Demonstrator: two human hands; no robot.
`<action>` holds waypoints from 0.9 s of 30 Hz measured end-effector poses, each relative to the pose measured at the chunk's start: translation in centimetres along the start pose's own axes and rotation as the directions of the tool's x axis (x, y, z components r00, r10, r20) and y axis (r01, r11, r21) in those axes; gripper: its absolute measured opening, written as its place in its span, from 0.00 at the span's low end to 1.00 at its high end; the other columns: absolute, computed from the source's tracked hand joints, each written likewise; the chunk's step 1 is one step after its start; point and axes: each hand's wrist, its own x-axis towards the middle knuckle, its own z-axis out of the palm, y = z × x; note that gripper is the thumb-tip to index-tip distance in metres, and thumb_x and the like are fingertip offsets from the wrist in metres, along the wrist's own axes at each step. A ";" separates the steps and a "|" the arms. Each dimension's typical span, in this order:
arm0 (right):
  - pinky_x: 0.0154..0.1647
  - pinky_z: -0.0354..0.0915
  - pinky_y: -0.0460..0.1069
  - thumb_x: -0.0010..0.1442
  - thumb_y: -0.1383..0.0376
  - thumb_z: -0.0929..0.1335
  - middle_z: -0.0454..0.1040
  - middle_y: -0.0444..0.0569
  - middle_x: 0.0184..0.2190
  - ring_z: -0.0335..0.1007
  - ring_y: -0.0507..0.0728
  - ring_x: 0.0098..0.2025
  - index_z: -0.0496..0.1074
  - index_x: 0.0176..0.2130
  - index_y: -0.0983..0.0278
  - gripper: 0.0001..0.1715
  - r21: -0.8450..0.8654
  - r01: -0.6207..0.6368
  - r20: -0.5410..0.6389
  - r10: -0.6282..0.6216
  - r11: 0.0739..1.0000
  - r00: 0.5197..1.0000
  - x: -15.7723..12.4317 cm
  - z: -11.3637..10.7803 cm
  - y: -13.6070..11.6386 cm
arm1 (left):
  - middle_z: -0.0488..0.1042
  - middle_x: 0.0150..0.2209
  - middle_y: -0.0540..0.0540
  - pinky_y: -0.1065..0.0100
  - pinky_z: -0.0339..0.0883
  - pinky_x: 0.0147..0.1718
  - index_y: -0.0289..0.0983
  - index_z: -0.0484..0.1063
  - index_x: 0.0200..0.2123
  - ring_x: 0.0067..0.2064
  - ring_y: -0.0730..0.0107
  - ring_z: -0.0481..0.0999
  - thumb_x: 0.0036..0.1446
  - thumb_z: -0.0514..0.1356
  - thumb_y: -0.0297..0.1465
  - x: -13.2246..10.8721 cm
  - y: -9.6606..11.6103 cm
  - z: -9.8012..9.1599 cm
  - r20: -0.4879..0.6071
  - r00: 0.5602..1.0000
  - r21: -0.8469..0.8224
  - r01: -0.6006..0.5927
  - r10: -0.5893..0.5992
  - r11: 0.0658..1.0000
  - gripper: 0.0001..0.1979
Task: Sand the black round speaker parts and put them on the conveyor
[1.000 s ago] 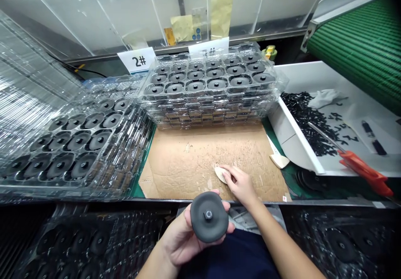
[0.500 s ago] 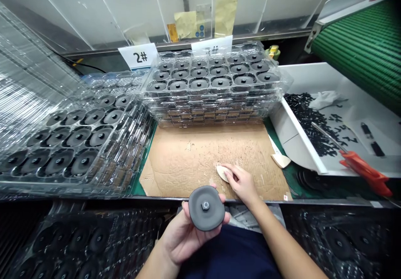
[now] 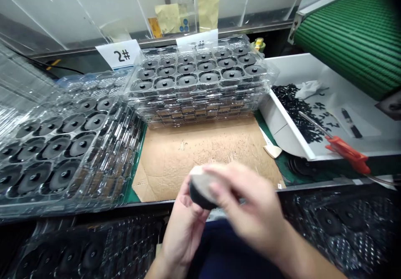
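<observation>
A person's left hand point(image 3: 184, 233) is cradling a black rubber-like disc point(image 3: 199, 199) at lower center of the frame, its fingers curling up under the rim. The right hand point(image 3: 250, 204) is bearing down on the disc from the right, with a pale pad point(image 3: 200, 183) lying between them. Its fingers point(image 3: 233, 187) are blurred, so whether they are spread or pressed together cannot be told. Behind the hands, a cardboard sheet point(image 3: 175, 164) is covering the bench. Stacked clear plastic trays point(image 3: 200, 112) are standing at upper center beside a "2#" sign point(image 3: 119, 53), and more trays point(image 3: 72, 199) are lying at left, both holding rows of black discs. A white bin point(image 3: 282, 124) is sitting at right, holding small black pieces point(image 3: 296, 112) and an orange-handled tool point(image 3: 346, 151), below a green conveyor belt point(image 3: 351, 36).
</observation>
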 end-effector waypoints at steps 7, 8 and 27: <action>0.38 0.65 0.46 0.63 0.69 0.60 0.73 0.48 0.36 0.69 0.52 0.36 0.70 0.46 0.65 0.14 -0.050 0.049 0.147 -0.041 0.998 0.988 0.9 1.5 -1.9 | 0.77 0.36 0.53 0.79 0.68 0.39 0.42 0.74 0.40 0.37 0.76 0.75 0.46 0.66 0.29 -0.2 -0.2 -0.2 -0.121 0.993 0.056 0.012 -0.005 0.998 0.15; 0.40 0.65 0.46 0.63 0.68 0.60 0.73 0.50 0.37 0.69 0.52 0.38 0.69 0.48 0.66 0.15 -0.037 0.069 0.090 -0.065 0.997 0.994 0.9 1.6 -1.8 | 0.77 0.34 0.52 0.79 0.69 0.38 0.41 0.74 0.39 0.36 0.76 0.75 0.46 0.66 0.31 -0.2 -0.1 -0.3 -0.139 0.990 0.063 0.037 -0.028 0.997 0.14; 0.29 0.58 0.47 0.61 0.71 0.62 0.70 0.44 0.28 0.63 0.52 0.28 0.70 0.44 0.62 0.13 -0.299 0.046 0.275 0.040 0.953 0.961 -0.1 -1.8 -2.1 | 0.73 0.50 0.47 0.67 0.65 0.51 0.45 0.67 0.52 0.55 0.58 0.67 0.39 0.70 0.31 -0.3 1.0 -1.4 -0.022 0.992 -0.009 0.124 -0.124 0.992 0.33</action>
